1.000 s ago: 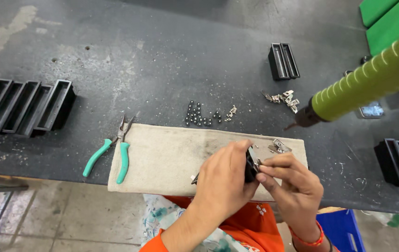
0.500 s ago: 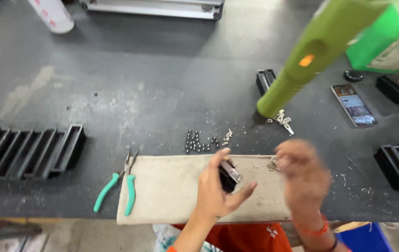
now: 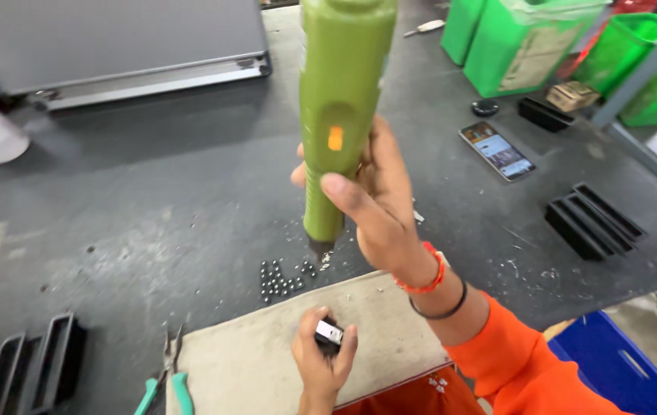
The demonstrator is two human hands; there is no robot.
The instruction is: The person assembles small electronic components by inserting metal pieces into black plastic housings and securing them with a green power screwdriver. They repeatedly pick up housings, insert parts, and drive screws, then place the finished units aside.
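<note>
We grip the green electric screwdriver [image 3: 341,115] upright in our right hand [image 3: 370,196], its tip above the small steel balls [image 3: 281,278], while our left hand [image 3: 322,360] pinches a small black part [image 3: 328,334] over the beige mat [image 3: 267,361].

A dark grey workbench [image 3: 136,207] carries a beige cloth mat [image 3: 267,357] at six o'clock. Small steel balls [image 3: 278,278] lie just above it (loosely clustered), a phone [image 3: 496,150] at two o'clock, green-handled pliers [image 3: 165,376] at seven.
</note>
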